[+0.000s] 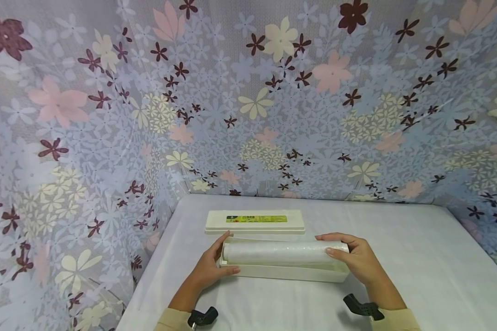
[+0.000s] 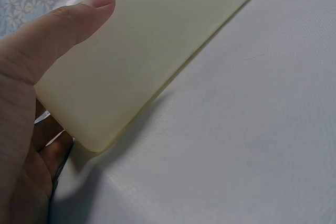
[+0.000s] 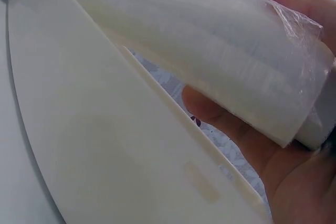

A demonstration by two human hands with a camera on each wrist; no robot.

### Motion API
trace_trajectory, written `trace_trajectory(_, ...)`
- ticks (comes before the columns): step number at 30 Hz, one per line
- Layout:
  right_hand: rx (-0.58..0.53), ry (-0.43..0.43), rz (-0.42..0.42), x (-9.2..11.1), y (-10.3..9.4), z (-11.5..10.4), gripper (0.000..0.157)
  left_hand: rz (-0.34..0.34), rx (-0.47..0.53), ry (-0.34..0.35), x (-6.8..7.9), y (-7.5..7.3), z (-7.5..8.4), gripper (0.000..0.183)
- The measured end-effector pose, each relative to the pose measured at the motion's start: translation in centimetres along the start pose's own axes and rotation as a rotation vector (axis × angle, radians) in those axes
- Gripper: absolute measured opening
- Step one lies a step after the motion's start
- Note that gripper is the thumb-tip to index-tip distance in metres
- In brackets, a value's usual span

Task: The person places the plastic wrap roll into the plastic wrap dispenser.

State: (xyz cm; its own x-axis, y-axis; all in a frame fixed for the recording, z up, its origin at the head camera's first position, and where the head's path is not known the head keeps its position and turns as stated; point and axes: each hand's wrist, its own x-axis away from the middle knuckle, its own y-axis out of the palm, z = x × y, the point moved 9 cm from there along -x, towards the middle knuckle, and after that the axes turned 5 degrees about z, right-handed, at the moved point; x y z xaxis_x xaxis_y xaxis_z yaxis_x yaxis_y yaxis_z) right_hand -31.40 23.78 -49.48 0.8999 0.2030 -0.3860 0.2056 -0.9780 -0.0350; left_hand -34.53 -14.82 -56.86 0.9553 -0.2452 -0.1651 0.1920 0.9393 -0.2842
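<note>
By the grip of the right hand (image 1: pixel 358 259), the raised right end of a film-wrapped white roll (image 1: pixel 273 253) is held between thumb and fingers, while the roll's left end is kept within a cream box (image 1: pixel 290 273), itself clasped at its left end by the left hand (image 1: pixel 211 266). The box is seen mid-way along a white-covered table (image 1: pixel 406 243), with a pale lid (image 1: pixel 257 227) bearing a yellow-green label (image 1: pixel 257 219) laid just behind it. The table is enclosed at back and sides by pale blue-grey floral fabric (image 1: pixel 302 119), patterned in pink, cream and dark red.
</note>
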Motion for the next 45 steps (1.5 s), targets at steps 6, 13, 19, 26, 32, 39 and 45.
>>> trace_trajectory(6,0.003,-0.010,-0.007,-0.1,0.2,0.0,0.030,-0.003,-0.019,-0.004,0.0,0.0,-0.1,0.107)
trace_trajectory(13,0.019,-0.030,-0.023,-0.1,0.3,0.3,0.029,-0.013,-0.030,-0.005,0.1,0.0,0.0,0.107)
trace_trajectory(19,0.153,-0.024,-0.012,-0.4,0.1,0.3,0.029,-0.018,-0.021,-0.005,0.0,0.1,0.1,0.108)
trace_trajectory(26,0.245,-0.055,-0.010,-0.8,0.0,0.0,0.031,-0.009,-0.022,0.000,-0.1,0.0,0.1,0.107)
trace_trajectory(32,0.231,-0.095,-0.042,-1.0,0.1,-0.4,0.034,-0.012,-0.023,-0.002,-0.1,0.1,0.1,0.106)
trace_trajectory(39,0.261,-0.056,-0.100,-0.9,0.0,-0.2,0.034,-0.007,-0.022,-0.008,-0.1,0.1,0.1,0.108)
trace_trajectory(45,0.201,-0.076,-0.196,-0.7,0.3,-0.6,0.039,-0.005,-0.015,-0.014,0.0,0.0,0.1,0.109)
